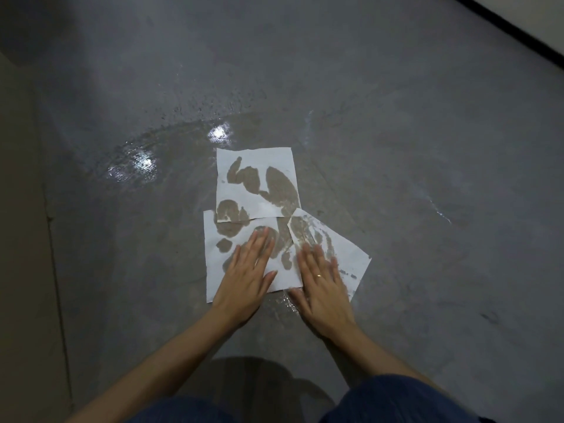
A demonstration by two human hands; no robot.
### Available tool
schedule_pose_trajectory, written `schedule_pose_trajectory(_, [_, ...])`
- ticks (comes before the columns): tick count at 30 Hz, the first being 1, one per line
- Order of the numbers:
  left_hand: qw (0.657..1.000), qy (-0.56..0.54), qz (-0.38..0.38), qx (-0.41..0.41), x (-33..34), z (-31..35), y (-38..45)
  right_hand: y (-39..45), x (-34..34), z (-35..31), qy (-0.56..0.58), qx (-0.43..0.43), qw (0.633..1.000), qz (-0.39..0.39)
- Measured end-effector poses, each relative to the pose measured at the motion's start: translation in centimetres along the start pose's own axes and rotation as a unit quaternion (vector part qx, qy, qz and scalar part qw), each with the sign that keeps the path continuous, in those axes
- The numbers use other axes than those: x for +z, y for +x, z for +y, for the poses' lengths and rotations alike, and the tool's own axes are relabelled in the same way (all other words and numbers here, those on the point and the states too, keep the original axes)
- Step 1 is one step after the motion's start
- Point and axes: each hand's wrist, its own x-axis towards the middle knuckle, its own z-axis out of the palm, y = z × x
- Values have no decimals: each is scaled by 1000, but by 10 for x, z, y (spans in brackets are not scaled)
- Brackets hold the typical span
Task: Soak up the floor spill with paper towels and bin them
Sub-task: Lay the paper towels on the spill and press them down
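Observation:
Three white paper towels lie flat on the grey floor, overlapping, with dark wet patches soaking through. The far towel (pixel 256 181) sits above the other two. My left hand (pixel 247 279) presses flat, fingers spread, on the near left towel (pixel 219 270). My right hand (pixel 323 285) presses flat on the near right towel (pixel 348 254); it wears a ring. The spill (pixel 171 148) is a shiny wet film spreading left and beyond the towels, with bright light reflections. A little water glistens between my wrists (pixel 285 300).
A beige wall or panel (pixel 21 239) runs down the left side. A dark baseboard (pixel 518 29) crosses the top right corner. My knees in dark blue trousers (pixel 396 401) are at the bottom edge. No bin is in view.

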Motion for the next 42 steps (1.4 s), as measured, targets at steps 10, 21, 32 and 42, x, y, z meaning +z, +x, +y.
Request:
schedule_pose_trajectory(10, [996, 45, 13, -72, 6, -32, -3, 31, -9, -4, 171, -39, 984, 44])
schedule_pose_trajectory(21, [992, 97, -22, -77, -11, -69, 54, 137, -6, 3, 14, -95, 995, -32])
schedule_pose_trajectory(32, [987, 142, 10, -81, -34, -64, 94, 158, -18, -14, 8, -99, 995, 18])
schedule_pose_trajectory(42, [989, 118, 5, -86, -5, -100, 100, 175, 5, -7, -4, -158, 987, -14])
